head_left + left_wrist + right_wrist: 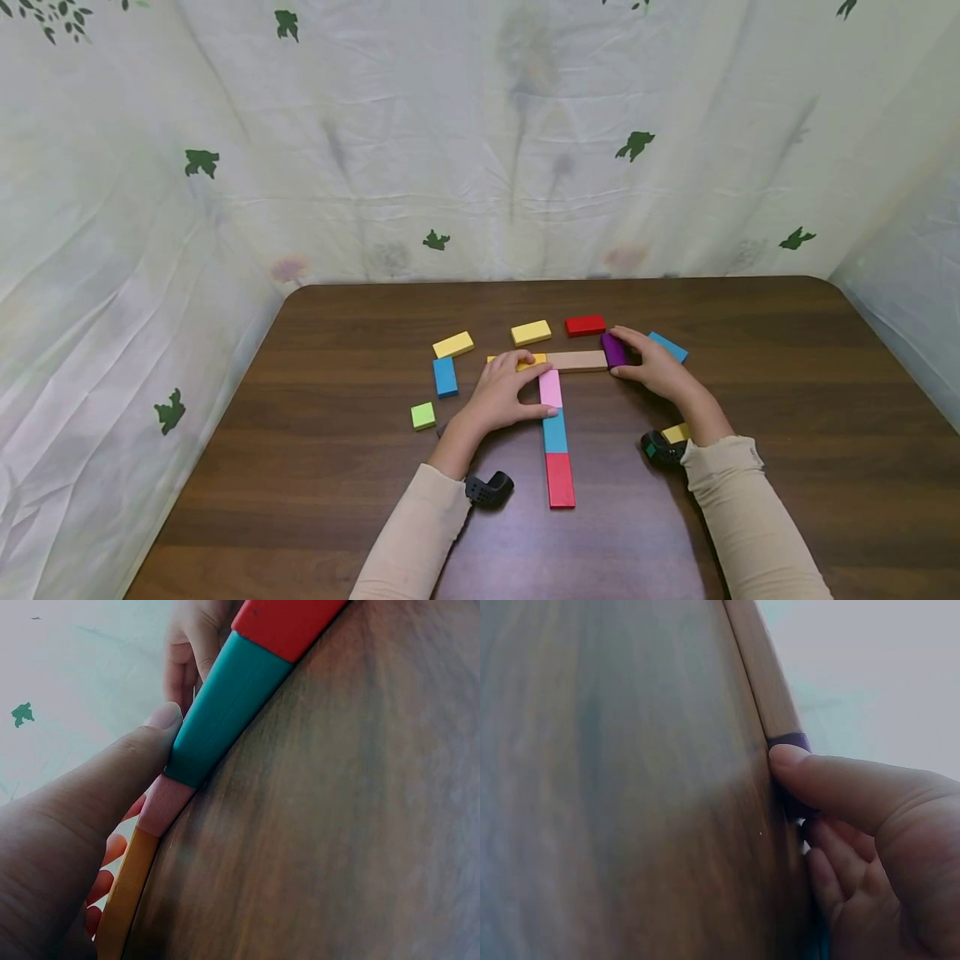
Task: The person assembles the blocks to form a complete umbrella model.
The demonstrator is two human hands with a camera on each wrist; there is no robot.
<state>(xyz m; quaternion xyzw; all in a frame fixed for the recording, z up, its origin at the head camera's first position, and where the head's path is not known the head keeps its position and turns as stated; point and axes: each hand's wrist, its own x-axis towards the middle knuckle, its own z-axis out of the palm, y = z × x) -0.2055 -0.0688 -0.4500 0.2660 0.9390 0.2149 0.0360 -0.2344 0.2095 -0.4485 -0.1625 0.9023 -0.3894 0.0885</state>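
Note:
In the head view, colored wooden blocks form a T on the table. The stem is a pink block (551,388), a blue block (555,432) and a red block (559,481). An orange block (537,360), a natural-wood block (579,361) and a purple block (614,350) make the top bar. My left hand (504,393) rests at the corner, its thumb touching near the pink-blue joint and its fingers by the orange block, partly covering it. At the bar's right end, my right hand (654,363) pinches the purple block between thumb and fingers.
Behind the bar lie two yellow blocks (453,345) (531,332) and another red block (585,326). Blue blocks (446,377) (669,346) lie at either side. A green block (423,416) is at left; a yellow one (676,433) is partly hidden by the right wrist.

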